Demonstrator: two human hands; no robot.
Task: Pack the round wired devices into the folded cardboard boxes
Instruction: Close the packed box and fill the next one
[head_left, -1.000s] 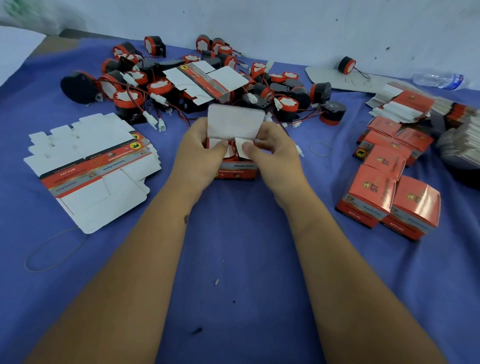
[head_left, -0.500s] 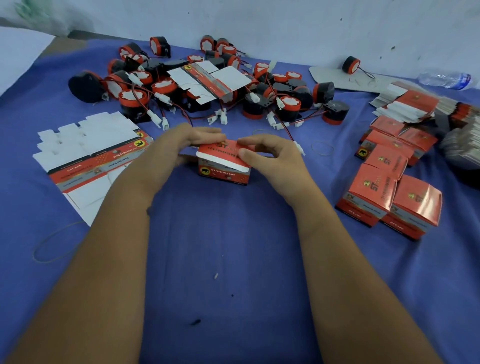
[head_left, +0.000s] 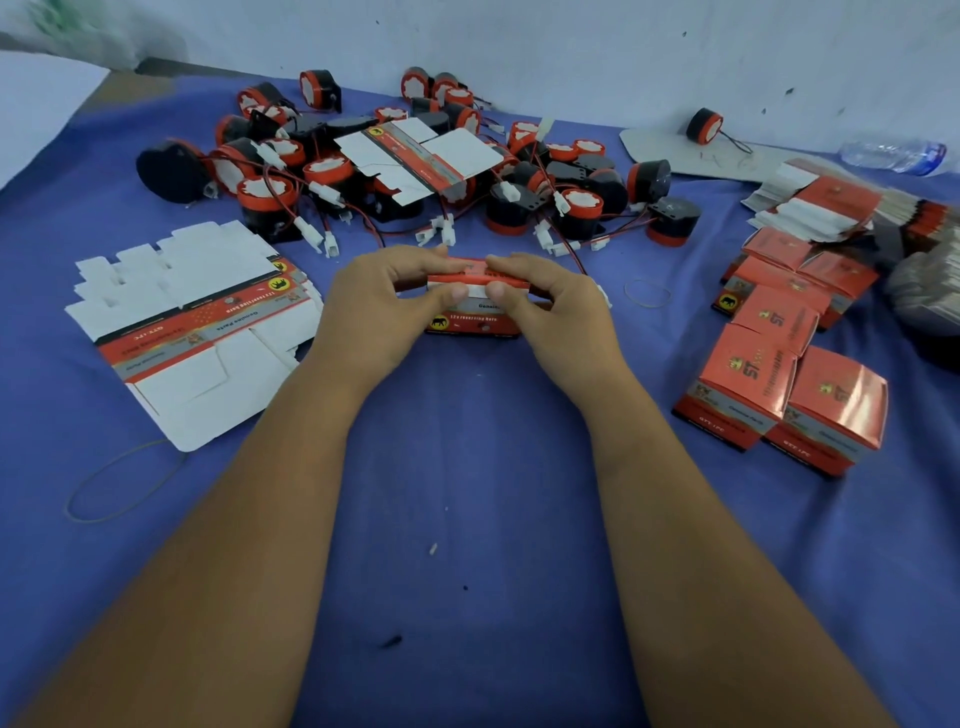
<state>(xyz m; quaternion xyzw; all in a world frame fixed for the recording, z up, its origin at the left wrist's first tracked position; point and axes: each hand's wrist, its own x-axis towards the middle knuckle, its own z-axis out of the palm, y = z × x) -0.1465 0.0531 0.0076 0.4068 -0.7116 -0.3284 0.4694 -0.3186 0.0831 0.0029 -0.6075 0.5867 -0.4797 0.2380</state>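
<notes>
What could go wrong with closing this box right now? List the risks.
1. Both thumbs press the lid of the box shut; a white strip of flap shows along its front edge, so the flap may crease instead of tucking.
2. The left hand and right hand squeeze from both sides, which might buckle the thin card.
3. Loose wires from the pile of devices lie close behind and could snag.

Both bare forearms are reaching forward, converging toward the middle. The left hand (head_left: 382, 296) and right hand (head_left: 553, 301) are curling inward, thumbs nearly meeting. Each grip is pinching the box (head_left: 475, 325) between thumb and fingers.
</notes>
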